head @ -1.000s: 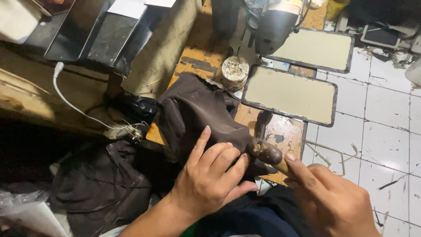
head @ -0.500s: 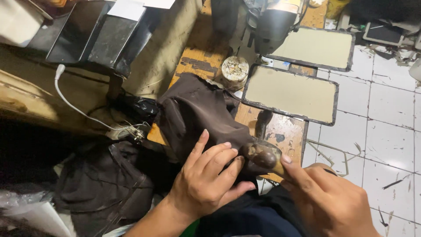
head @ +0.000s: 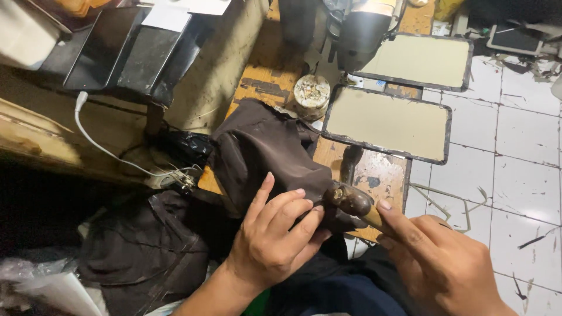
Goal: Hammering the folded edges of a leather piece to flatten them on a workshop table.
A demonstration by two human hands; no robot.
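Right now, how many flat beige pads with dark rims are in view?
2: one beige pad lies on the wooden bench just beyond the hammer head, the other sits farther back beside the sewing machine. None looks hidden.

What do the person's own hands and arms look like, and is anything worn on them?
Both hands, the left hand and the right hand, are bare: no gloves, rings or watch show. The fingernails are short and plain. The left forearm is uncovered as far as the picture's lower edge, with no sleeve in view. The right arm is cut off just past the wrist.
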